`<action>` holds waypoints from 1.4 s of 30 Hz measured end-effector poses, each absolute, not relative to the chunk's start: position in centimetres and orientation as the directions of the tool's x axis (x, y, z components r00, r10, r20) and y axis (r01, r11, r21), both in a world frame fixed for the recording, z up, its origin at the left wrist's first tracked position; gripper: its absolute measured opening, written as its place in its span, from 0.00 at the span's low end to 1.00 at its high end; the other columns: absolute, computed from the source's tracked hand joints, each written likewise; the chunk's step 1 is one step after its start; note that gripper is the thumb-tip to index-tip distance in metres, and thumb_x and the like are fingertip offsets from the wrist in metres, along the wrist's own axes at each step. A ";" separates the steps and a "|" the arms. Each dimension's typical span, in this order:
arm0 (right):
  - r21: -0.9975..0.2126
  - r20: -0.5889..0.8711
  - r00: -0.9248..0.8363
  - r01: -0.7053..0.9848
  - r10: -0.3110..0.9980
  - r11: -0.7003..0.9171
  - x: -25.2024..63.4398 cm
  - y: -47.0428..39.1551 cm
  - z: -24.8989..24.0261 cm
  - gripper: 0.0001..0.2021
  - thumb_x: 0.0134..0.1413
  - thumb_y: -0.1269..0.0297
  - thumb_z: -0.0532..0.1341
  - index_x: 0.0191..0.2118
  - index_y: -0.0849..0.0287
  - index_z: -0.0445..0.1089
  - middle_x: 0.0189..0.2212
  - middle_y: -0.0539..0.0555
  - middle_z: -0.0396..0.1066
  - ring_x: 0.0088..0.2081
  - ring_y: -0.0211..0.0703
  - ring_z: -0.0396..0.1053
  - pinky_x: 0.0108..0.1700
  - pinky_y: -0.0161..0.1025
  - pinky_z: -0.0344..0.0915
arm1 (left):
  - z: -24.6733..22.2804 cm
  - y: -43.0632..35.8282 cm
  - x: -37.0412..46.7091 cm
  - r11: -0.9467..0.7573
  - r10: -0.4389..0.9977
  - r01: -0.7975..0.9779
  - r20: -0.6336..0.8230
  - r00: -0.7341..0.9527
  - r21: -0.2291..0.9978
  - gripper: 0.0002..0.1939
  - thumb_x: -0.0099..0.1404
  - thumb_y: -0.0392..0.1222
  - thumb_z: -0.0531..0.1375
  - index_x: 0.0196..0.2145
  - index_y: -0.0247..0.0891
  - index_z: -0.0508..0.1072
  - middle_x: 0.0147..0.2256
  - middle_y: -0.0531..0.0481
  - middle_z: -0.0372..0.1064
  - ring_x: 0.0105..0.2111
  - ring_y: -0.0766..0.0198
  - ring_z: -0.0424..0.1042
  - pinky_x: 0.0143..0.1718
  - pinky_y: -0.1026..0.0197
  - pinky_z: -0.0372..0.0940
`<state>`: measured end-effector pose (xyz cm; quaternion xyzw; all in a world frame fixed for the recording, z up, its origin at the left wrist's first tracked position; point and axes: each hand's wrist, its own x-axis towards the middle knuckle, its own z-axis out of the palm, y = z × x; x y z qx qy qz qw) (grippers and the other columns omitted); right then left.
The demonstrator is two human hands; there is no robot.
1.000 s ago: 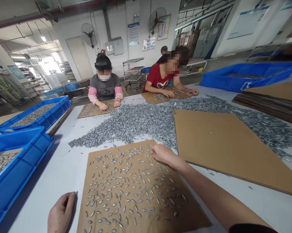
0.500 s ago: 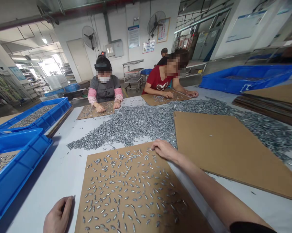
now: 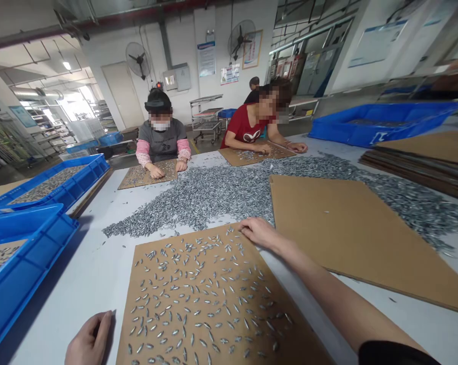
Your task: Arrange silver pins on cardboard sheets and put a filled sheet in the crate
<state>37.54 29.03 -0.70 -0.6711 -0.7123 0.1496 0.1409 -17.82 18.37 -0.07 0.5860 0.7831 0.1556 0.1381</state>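
A brown cardboard sheet [image 3: 213,253] lies in front of me, strewn with many small silvery, spindle-shaped metal pieces [image 3: 192,339], mostly apart from one another. At its far right corner is my right hand [image 3: 258,232], fingers bent and close together, touching the sheet's edge; whatever sits under the fingertips is hidden. My left hand [image 3: 89,339] rests on the white table left of the sheet, loosely closed with the thumb against the fingers, and nothing shows in it. Beyond the sheet spreads a large heap of the same metal pieces [image 3: 213,195].
Another cardboard sheet [image 3: 350,228] lies to the right, with a cardboard stack [image 3: 422,170] behind it. Blue trays stand at the near left [image 3: 31,284], far left [image 3: 84,172] and far right [image 3: 377,126]. Two people [image 3: 162,137] [image 3: 251,124] work across the white table [image 3: 57,304].
The view has shifted slightly, so everything sits a little further left. My right hand stays at the corner with its fingertips barely moved. My left hand keeps its pose.
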 end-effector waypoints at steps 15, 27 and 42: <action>-0.327 -0.035 -0.057 0.944 0.998 0.042 37.5 26.3 -2.2 0.11 0.68 0.69 0.53 0.39 0.59 0.74 0.37 0.58 0.78 0.38 0.45 0.72 0.39 0.36 0.57 | -0.1 18.4 -17.8 0.218 0.967 0.874 0.022 -0.252 0.434 0.22 0.65 0.61 0.57 0.36 0.43 0.82 0.38 0.47 0.84 0.36 0.51 0.81 0.32 0.60 0.70; -0.348 -0.029 -0.022 0.938 0.999 0.011 35.6 28.0 -2.0 0.09 0.65 0.69 0.58 0.37 0.59 0.76 0.40 0.59 0.77 0.41 0.45 0.72 0.41 0.36 0.58 | 0.2 18.4 -17.6 0.256 0.963 0.877 -0.029 -0.267 0.406 0.25 0.65 0.64 0.55 0.37 0.43 0.81 0.39 0.46 0.84 0.37 0.51 0.80 0.34 0.59 0.70; -0.463 -0.130 -0.032 0.886 0.991 -0.032 36.0 22.2 -2.0 0.07 0.59 0.71 0.58 0.32 0.56 0.73 0.29 0.52 0.76 0.33 0.42 0.70 0.35 0.34 0.55 | 0.3 18.5 -17.4 0.259 0.964 0.883 -0.041 -0.265 0.393 0.25 0.65 0.64 0.53 0.37 0.44 0.81 0.39 0.46 0.84 0.36 0.52 0.80 0.34 0.59 0.69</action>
